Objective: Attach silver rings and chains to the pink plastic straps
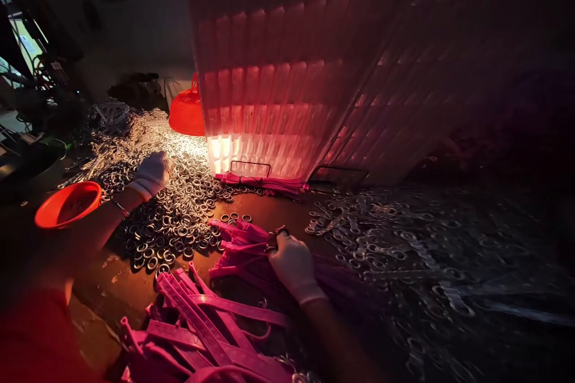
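Note:
My left hand (154, 173), in a white knit glove, reaches onto a big heap of metal rings (179, 221). Its fingers are curled downward, and whatever is between them is hidden. Closer to me, my gloved right hand (294, 264) is closed over a bundle of pink straps (242, 245). A small dark metal ring (282, 230) shows at its fingertips, pinched between them. A second pile of pink straps (202, 323) lies loose in front of me, nearer than either hand.
An orange bowl (67, 204) sits left of the rings. An orange lamp shade (186, 112) hangs low over the heap. Ribbed translucent panels (269, 96) stand at the back, with more pink straps (265, 182) at their foot. Metal clasps (381, 227) are strewn on the right.

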A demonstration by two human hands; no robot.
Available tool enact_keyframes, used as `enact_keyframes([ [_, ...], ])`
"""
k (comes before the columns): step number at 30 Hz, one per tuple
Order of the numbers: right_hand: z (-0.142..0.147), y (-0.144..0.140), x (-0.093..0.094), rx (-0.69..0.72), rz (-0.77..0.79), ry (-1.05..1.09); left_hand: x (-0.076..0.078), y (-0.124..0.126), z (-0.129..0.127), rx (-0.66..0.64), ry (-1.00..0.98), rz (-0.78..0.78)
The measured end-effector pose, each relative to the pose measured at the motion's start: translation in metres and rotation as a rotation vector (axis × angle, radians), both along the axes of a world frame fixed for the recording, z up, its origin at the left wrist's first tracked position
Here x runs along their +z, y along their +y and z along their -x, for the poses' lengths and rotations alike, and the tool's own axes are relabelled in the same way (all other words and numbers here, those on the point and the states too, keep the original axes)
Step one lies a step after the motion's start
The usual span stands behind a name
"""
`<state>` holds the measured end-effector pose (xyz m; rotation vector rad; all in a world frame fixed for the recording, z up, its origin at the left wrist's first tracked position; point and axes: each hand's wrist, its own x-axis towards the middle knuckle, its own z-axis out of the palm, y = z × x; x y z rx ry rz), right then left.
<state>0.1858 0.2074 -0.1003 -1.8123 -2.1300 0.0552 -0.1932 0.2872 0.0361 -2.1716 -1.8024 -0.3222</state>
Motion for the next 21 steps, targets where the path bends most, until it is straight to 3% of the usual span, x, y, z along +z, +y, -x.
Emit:
enact_keyframes([
  [4,-0.007,-0.017,-0.003,0.014,-0.045,0.026,-0.04,-0.047,-0.041,-0.12,0.049,0.089],
  [7,-0.017,-0.046,-0.008,0.191,-0.214,0.177,-0.068,-0.067,-0.067,-0.284,0.047,0.161],
  [11,-0.027,-0.077,-0.011,0.407,-0.312,0.288,-0.086,-0.054,-0.1,-0.522,0.046,0.218],
  [16,-0.025,-0.083,-0.007,0.385,-0.312,0.261,-0.104,-0.031,-0.154,-0.813,0.11,0.343],
  [18,-0.024,-0.082,-0.007,0.384,-0.349,0.268,-0.115,-0.034,-0.171,-0.856,0.089,0.373],
  [21,-0.023,-0.082,-0.007,0.39,-0.402,0.286,-0.128,-0.042,-0.177,-0.781,0.025,0.342],
])
